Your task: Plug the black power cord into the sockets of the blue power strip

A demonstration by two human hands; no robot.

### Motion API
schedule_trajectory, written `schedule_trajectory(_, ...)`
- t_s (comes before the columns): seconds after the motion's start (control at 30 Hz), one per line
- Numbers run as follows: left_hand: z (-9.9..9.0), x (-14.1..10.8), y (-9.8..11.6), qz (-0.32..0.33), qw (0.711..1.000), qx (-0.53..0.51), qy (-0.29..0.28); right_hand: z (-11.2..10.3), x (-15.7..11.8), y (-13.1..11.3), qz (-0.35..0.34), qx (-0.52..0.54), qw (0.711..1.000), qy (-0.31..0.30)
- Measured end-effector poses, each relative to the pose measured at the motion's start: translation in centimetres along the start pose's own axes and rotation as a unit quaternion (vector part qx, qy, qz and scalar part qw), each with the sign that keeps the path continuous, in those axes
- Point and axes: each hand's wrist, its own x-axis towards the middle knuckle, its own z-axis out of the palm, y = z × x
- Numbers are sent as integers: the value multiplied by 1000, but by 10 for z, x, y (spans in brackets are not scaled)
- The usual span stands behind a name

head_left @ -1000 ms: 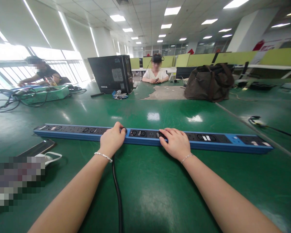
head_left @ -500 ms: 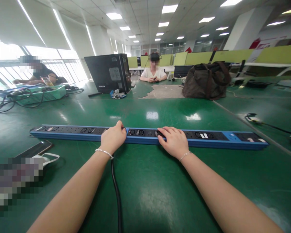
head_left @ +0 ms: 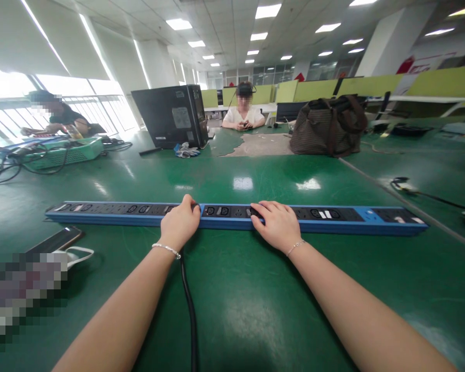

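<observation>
A long blue power strip (head_left: 232,222) with black socket panels lies across the green table in front of me. My left hand (head_left: 180,219) is closed at the strip, left of its middle. A black cable (head_left: 189,305) runs out from beneath that hand toward me, and a bit of black plug (head_left: 195,206) shows at its fingertips. Most of the plug is hidden, so how far it sits in a socket cannot be seen. My right hand (head_left: 278,222) grips the strip right of its middle, fingers over the top and thumb at the near side.
At the left lie a phone (head_left: 58,240) and a blurred-out item with a white loop (head_left: 79,254). Farther back are a green basket (head_left: 73,151) of cables, a black computer case (head_left: 170,116), gloves (head_left: 186,150) and a brown bag (head_left: 327,126). Two people sit beyond.
The view has shifted very slightly, and the cable below my left hand lies a little farther right. Both hands keep their places on the strip.
</observation>
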Motion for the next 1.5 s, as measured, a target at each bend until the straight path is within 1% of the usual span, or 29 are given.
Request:
schedule_trajectory(0.13, 0, -2, 1, -1, 1000, -5, 2, -1, 0, 0, 0, -2, 1000, -1)
schedule_trajectory(0.27, 2, -3, 0, 1, 1000, -19, 24, -1, 0, 0, 0, -2, 1000, 2)
schedule_trajectory(0.6, 9, -4, -2, -21, 997, -58, 50, -1, 0, 0, 3, 1, 1000, 7)
schedule_trajectory(0.7, 6, -4, -3, -26, 996, -69, 59, 0, 1, 0, 0, 2, 1000, 8)
schedule_trajectory(0.73, 2, -4, -4, -32, 994, -77, 75, 0, 0, 0, -1, 1, 1000, 9)
schedule_trajectory(0.77, -4, -5, -6, -39, 990, -89, 104, 0, 0, 0, -1, 1, 1000, 10)
schedule_trajectory(0.8, -12, -6, -9, -49, 982, -110, 146, 0, 0, 0, 0, 1, 1000, 12)
schedule_trajectory(0.87, -29, -10, -16, -51, 953, -166, 249, 1, 0, 0, 3, 2, 1000, 14)
schedule_trajectory(0.9, -37, -12, -19, -48, 939, -190, 282, 1, 0, -1, 4, 3, 1000, 15)
schedule_trajectory(0.93, -43, -14, -22, -45, 931, -207, 296, 1, 0, -1, 5, 4, 1000, 14)
schedule_trajectory(0.97, -47, -16, -23, -46, 930, -222, 290, 1, 0, -1, 6, 5, 1000, 13)
schedule_trajectory(1.03, -47, -17, -23, -49, 936, -247, 247, 1, 0, -1, 7, 4, 1000, 11)
schedule_trajectory(1.13, -36, -18, -13, -27, 950, -270, 156, 0, 0, -1, 7, 0, 1000, 8)
schedule_trajectory(1.23, -22, -19, -2, 1, 951, -295, 89, 0, 0, 0, 4, -3, 1000, 6)
schedule_trajectory(1.33, -12, -22, 7, 36, 943, -329, 42, -1, 0, 0, 4, -1, 1000, 1)
schedule_trajectory(1.43, -6, -24, 16, 68, 924, -374, -30, -1, 0, -1, 7, 2, 1000, 1)
schedule_trajectory(1.5, -3, -23, 26, 84, 917, -384, -64, 0, 0, -1, 9, 2, 1000, 5)
